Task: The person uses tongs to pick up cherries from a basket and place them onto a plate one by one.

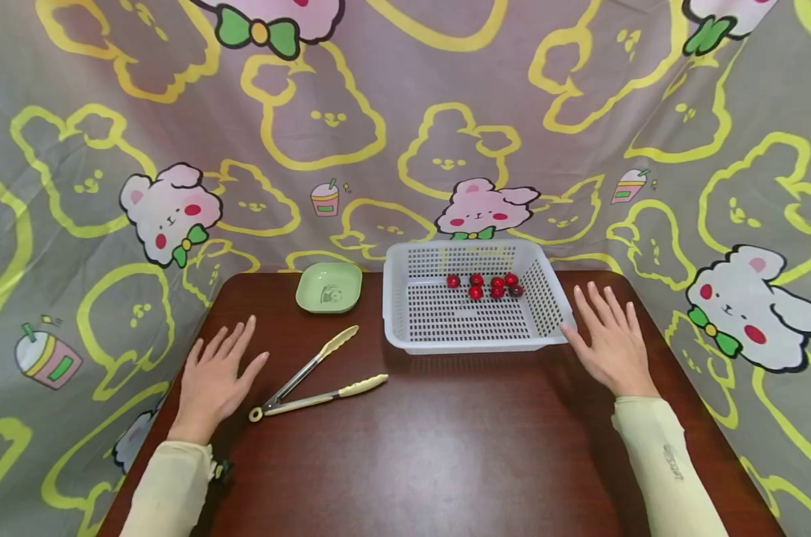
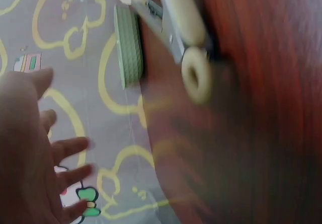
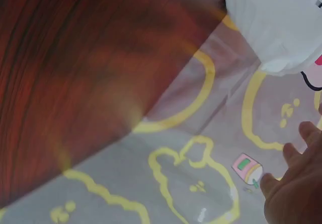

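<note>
My left hand (image 1: 212, 380) is held with fingers spread at the table's left side, holding nothing. Just right of it lie metal tongs (image 1: 311, 380) with cream tips and a ring at the hinge, their arms spread apart. In the left wrist view the tongs' ring (image 2: 197, 75) is close by. My right hand (image 1: 610, 343), fingers straight and spread, is beside the right end of a white perforated basket (image 1: 472, 344); its thumb overlaps the basket's corner in the head view. Several red cherries (image 1: 475, 292) sit inside the basket, toward the back.
A shallow green dish (image 1: 329, 288) stands at the back left, left of the basket. The dark red-brown wooden table (image 1: 405, 447) is enclosed at the back and sides by a patterned grey cloth (image 1: 379, 97).
</note>
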A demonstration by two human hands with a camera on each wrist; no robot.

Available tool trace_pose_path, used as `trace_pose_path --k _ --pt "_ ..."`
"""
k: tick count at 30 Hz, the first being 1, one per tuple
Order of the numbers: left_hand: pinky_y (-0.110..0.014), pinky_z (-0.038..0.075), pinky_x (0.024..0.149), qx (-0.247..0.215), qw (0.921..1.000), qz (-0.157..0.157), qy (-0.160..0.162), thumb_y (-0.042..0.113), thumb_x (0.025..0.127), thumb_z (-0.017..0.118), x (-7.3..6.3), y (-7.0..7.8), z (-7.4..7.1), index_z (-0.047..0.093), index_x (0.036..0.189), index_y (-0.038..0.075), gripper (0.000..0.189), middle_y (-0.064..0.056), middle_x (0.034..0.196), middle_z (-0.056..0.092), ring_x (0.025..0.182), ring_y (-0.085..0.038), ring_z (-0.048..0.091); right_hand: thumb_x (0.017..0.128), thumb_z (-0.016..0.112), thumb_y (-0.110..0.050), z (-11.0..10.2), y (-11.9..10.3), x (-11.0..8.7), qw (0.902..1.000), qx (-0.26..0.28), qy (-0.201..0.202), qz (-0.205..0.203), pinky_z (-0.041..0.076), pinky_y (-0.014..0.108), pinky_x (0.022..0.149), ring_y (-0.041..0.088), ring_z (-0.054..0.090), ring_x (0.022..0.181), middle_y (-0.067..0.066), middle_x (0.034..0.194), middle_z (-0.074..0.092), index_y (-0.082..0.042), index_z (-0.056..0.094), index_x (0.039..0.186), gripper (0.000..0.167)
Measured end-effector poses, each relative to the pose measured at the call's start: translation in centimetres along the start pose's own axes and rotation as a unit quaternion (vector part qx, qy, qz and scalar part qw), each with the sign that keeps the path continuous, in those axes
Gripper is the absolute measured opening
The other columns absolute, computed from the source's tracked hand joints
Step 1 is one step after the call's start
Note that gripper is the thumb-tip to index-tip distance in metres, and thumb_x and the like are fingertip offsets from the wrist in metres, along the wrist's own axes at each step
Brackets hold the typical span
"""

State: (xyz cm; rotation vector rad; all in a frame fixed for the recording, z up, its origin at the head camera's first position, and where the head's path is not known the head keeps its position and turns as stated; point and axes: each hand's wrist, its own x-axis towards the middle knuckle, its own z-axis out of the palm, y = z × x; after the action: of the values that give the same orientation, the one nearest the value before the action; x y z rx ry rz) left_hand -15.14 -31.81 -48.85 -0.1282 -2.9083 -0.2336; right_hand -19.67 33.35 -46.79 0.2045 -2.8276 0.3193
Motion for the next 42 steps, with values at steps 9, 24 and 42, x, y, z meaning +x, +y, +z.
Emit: trace_pose_path --k 9,24,42 --pt "-0.067 0.045 0.099 -0.023 0.9932 0.025 -0.112 0.062 0.1 0.056 -0.7 3.2 2.0 0.028 0.165 0.022 0.081 -0.024 0.144 0.06 0.128 -0.05 0.057 0.11 0.035 -0.054 1.0 0.2 2.3 0.9872 0.134 -0.07 0.052 0.023 0.074 0.113 0.052 0.024 0.152 0.021 0.171 0.019 -0.017 0.014 0.167 0.072" --pt "-0.057 0.054 0.088 -0.006 0.9906 0.077 -0.113 0.049 0.083 0.083 -1.5 5.8 4.1 0.036 0.162 0.016 0.097 -0.017 0.124 0.065 0.116 -0.04 0.064 0.111 0.037 -0.041 2.7 -1.1 6.2 0.9639 0.203 -0.115 0.127 0.029 0.068 0.113 0.052 0.04 0.136 0.037 0.153 0.034 -0.001 0.015 0.164 0.07" --pt "-0.059 0.054 0.089 -0.023 0.99 0.075 -0.118 0.043 0.088 0.081 -1.4 5.6 4.2 0.039 0.159 0.007 0.09 -0.021 0.13 0.062 0.118 -0.047 0.061 0.104 0.042 -0.012 3.6 -1.4 6.6 0.9646 0.191 -0.1 0.152 0.045 0.063 0.097 0.048 0.058 0.114 0.037 0.151 0.043 -0.009 0.015 0.166 0.067"
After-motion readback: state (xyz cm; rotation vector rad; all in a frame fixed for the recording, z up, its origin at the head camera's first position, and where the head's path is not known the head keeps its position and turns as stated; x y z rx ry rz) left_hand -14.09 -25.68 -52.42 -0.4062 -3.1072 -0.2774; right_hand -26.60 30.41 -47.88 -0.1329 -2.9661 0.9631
